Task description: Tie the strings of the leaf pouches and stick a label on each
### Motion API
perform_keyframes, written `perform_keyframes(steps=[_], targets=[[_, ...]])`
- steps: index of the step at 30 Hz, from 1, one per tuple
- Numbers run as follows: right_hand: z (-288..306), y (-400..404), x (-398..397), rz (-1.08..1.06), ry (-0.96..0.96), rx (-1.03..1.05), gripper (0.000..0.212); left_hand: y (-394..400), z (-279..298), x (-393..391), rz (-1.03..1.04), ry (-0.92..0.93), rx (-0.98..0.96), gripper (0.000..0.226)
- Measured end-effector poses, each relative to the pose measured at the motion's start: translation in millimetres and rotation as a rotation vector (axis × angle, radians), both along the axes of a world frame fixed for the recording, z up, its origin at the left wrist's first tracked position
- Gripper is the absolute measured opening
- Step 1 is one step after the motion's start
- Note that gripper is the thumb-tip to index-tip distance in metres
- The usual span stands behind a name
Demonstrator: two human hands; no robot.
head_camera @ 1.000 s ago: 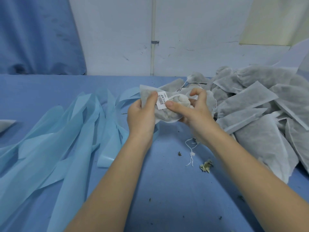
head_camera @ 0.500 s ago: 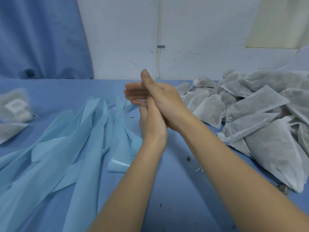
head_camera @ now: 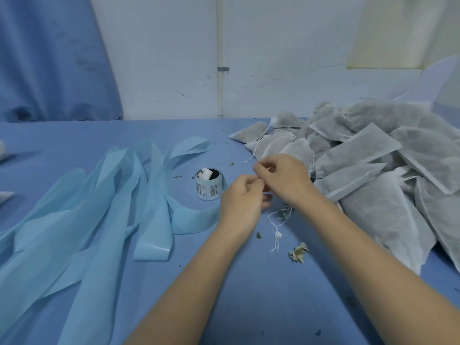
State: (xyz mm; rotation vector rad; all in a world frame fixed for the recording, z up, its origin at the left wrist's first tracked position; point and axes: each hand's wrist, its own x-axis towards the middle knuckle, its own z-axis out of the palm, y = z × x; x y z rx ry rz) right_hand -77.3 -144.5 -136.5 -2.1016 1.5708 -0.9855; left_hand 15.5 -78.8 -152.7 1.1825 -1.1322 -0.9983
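pouch gone, hands (head_camera: 261, 188) low, blue table (head_camera: 74, 135)

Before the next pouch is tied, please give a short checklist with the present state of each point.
1. Untied pouches within reach: ok, the pouch pile lies beside the right hand.
2. Label roll near: ok, upright beside the left hand.
3. Both hands free of a pouch: ok.
4. String pinched in the fingertips: cannot tell.
5. Surface clean: not ok, loose string and leaf scrap on the table.
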Motion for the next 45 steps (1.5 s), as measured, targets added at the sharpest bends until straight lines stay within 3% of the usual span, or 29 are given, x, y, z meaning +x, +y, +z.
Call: perform_keyframes(steps=[3,5,9,14,21,24,27,30,34,36,40,43,45], targets=[[-14,-19,-10,-0.151,0.461,0.096,0.043,-5,-5,1,0.054,-0.004,0.021,0.015],[-19,-26,-9,-0.239,0.648,0.125,0.052,-7,-7,2,0.080,-0.022,0.015,0.016],[-17,-35,-4,-0.299,0.698,0.132,0.049,-6,-8,2,0.087,-0.050,0.033,0.018],[-10,-30,-1,-0.325,0.750,-0.038,0.038,-7,-8,4,0.085,-0.068,0.026,0.018],[-4,9,6,-0.197,0.585,-0.377,0.026,-9,-9,2,0.107,-0.122,0.066,0.024],[-1,35,11,-0.125,0.513,-0.455,0.019,-8,-1,0,0.071,0.046,0.131,0.045],[-2,58,15,-0.116,0.460,-0.633,0.024,-7,4,2,0.050,0.176,0.179,0.031],[-9,70,21,-0.044,0.418,-0.687,0.026,-7,0,7,0.002,0.285,0.199,0.040],[-12,72,12,0.161,0.293,-0.628,0.009,-5,3,10,0.018,0.266,0.148,0.023],[-8,70,3,0.219,0.143,-0.578,0.010,-5,3,11,0.046,0.227,0.119,0.026],[-1,55,-15,0.112,-0.172,-0.447,0.019,-5,2,11,0.113,0.046,0.101,0.025],[-3,41,-29,0.051,-0.249,-0.292,0.018,-4,0,11,0.124,-0.038,0.068,0.028],[-8,35,-36,0.027,-0.282,-0.206,0.011,-3,-1,10,0.125,-0.093,0.043,0.019]])
